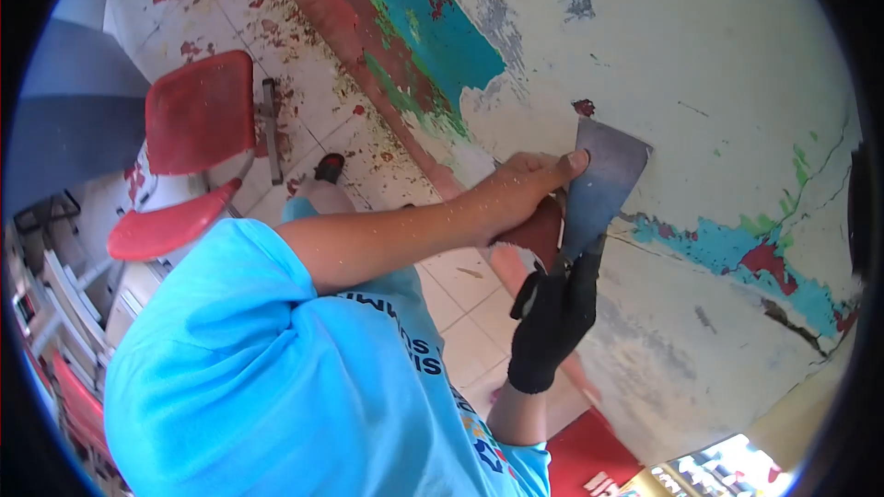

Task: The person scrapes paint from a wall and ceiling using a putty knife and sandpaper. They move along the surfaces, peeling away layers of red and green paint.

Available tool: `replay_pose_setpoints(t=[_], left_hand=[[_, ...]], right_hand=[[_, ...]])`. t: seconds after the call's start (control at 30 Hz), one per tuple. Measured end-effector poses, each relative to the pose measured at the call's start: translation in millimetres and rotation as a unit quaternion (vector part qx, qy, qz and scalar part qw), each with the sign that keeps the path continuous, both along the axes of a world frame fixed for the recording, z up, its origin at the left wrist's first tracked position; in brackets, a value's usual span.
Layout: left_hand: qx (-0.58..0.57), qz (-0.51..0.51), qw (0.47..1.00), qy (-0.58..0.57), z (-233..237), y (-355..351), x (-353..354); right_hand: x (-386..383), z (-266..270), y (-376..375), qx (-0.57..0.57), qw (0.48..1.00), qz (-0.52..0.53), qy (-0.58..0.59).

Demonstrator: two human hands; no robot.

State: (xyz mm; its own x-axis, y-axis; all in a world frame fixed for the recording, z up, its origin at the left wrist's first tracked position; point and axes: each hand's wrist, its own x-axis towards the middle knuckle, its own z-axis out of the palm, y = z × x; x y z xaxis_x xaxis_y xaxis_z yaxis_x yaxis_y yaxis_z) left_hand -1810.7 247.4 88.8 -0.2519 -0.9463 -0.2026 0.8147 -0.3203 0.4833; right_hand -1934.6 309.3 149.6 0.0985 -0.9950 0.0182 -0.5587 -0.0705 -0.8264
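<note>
My bare left hand point(534, 186) is closed, its thumb pressed on the edge of the wide metal blade of a scraper point(608, 175). Black glove fabric covers my right hand point(557, 313), whose fingers are wrapped round the handle end of the same scraper, below the blade. Under my left hand is a reddish-brown piece point(539, 232); whether it is held cannot be told. Behind the blade stands a whitish wall point(727, 46) with peeled patches of teal, green and red paint.
Paint flakes point(267, 28) litter the tiled floor point(451, 290) along the wall's reddish base. A red chair point(201, 115) stands at the upper left, with more chair frames point(69, 299) below. A red surface point(589, 456) lies at the bottom, and a foot point(329, 167) is on the floor.
</note>
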Motion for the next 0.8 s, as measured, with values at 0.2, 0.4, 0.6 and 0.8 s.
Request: replay_pose_setpoints(t=[0.2, 0.4, 0.6, 0.8], left_hand=[[0.017, 0.06, 0.998, -0.029, 12.2, 2.8, -7.9], [0.044, 0.125, 0.988, -0.081, 4.6, 2.6, -24.1], [0.035, 0.046, 0.995, 0.081, 3.4, 0.9, -7.4], [0.079, 0.017, 0.997, 0.006, 9.0, 1.9, 14.0]], right_hand=[[-16.6, 4.5, -7.1, 0.031, 0.998, 0.013, -0.052], [-11.7, 9.4, -9.0, 0.059, 0.998, 0.017, -0.002], [-2.1, 7.6, -14.1, -0.03, 0.988, 0.109, 0.106], [10.5, 13.0, -22.8, 0.038, 0.993, 0.058, 0.1]])
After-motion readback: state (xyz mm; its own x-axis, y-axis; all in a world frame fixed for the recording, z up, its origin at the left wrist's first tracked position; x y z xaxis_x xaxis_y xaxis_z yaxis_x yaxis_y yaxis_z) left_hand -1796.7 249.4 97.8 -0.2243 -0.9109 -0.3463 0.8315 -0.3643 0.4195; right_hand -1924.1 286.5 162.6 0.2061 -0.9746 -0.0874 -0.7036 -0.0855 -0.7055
